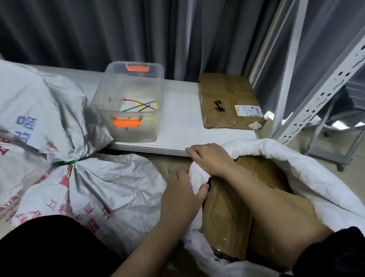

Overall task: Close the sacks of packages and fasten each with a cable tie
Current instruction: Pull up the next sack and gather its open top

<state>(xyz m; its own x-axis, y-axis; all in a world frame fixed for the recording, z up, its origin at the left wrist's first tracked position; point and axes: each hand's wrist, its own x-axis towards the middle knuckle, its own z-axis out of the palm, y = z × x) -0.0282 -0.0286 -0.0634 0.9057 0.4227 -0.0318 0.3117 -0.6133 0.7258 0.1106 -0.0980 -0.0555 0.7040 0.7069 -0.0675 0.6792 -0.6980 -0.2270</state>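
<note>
At lower right of the frame the open white sack [284, 166] gapes around brown cardboard packages [225, 218]. Both hands grip its near-left rim: the right hand [210, 160] bunches fabric from above, the left hand [181, 193] pinches just below it. The mouth stretches away to the right. Cable ties [139, 106] lie in the clear bin [128, 103], upper centre, nearer the left hand. The right hand's fingertips are hidden in the fabric.

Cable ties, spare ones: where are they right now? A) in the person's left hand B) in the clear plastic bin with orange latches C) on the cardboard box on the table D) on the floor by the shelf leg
B: the coloured cable ties lie in the clear plastic bin on the table; both hands grip the open white sack.
</note>
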